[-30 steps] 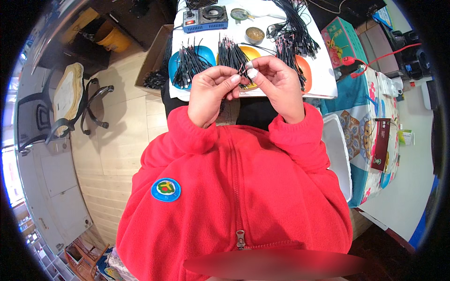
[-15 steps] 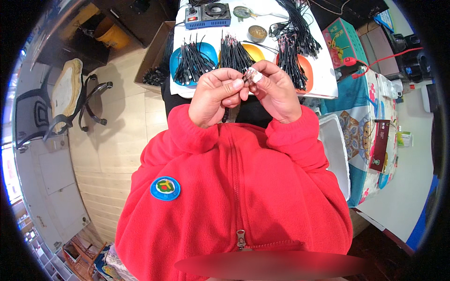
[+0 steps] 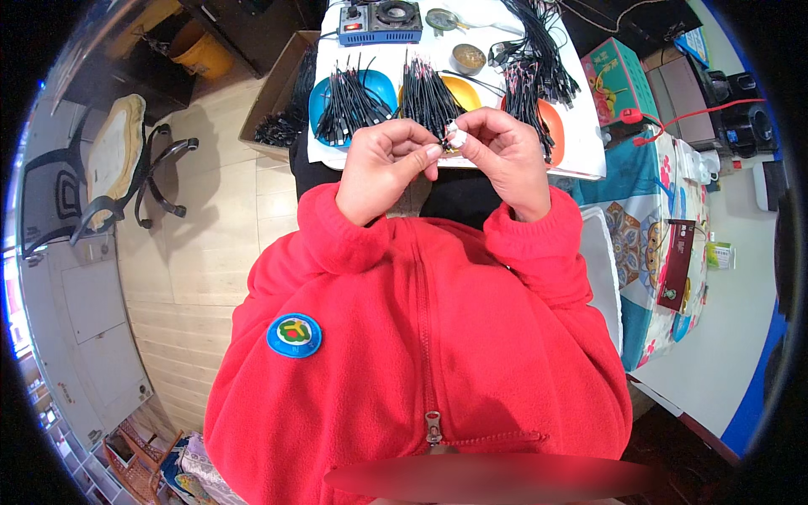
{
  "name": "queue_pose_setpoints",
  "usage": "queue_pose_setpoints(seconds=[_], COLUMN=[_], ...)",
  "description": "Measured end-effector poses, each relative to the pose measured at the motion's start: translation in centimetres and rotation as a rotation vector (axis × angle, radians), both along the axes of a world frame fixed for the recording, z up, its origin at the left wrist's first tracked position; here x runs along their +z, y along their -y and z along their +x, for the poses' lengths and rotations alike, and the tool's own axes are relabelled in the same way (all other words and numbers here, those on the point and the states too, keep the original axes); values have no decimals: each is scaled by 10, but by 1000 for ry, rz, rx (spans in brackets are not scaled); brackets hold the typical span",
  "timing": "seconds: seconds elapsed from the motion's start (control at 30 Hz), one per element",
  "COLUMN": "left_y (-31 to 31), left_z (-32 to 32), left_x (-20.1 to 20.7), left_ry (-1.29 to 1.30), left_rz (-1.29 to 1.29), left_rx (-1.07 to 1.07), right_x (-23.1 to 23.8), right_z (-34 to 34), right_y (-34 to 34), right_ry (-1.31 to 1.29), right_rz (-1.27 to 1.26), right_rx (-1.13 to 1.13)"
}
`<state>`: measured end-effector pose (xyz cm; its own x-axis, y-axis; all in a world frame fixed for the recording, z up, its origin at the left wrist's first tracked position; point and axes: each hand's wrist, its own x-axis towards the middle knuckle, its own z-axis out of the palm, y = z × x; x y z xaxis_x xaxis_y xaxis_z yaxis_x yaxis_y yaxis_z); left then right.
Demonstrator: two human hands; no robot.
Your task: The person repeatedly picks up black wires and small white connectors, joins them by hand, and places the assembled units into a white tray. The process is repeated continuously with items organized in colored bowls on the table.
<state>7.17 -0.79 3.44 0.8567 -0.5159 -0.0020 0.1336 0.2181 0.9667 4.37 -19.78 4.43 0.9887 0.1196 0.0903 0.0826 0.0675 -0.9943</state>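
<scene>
Both hands meet in front of my chest, just above the table's near edge. My left hand (image 3: 379, 171) pinches between thumb and curled fingers, and my right hand (image 3: 512, 162) pinches close beside it. Between the fingertips shows the end of a thin black cable (image 3: 449, 145) with small light bits at its tip; the fingers hide most of it. White tape wraps fingertips of the right hand. Behind the hands lie bundles of black cables in a blue tray (image 3: 383, 86), a yellow tray (image 3: 465, 93) and an orange tray (image 3: 553, 133).
Along the white table (image 3: 471, 42) stand a blue soldering pot (image 3: 379, 27), a small round tin (image 3: 468, 59) and more black cables (image 3: 539, 42). A cardboard box (image 3: 268, 105) of cables is at left, beyond it an office chair (image 3: 118, 164). A patterned cloth-covered table (image 3: 635, 252) stands right.
The fingertips have shifted slightly, and my right hand has moved a little to the right. The left fingers are curled further in; the pinch on the cable stays.
</scene>
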Motion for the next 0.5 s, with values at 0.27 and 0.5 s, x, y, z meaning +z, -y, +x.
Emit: queue_pose_setpoints(seconds=[0.27,0.5], left_y=[7,18], left_z=[1,-4], left_x=[-16,-21], left_ry=[-314,64], left_rz=[-441,-1], left_rx=[-161,-93], right_x=[-21,-27], right_z=[-7,-10], right_y=[-22,-6], right_ry=[-291,-210], right_rz=[783,591], right_rx=[86,-48])
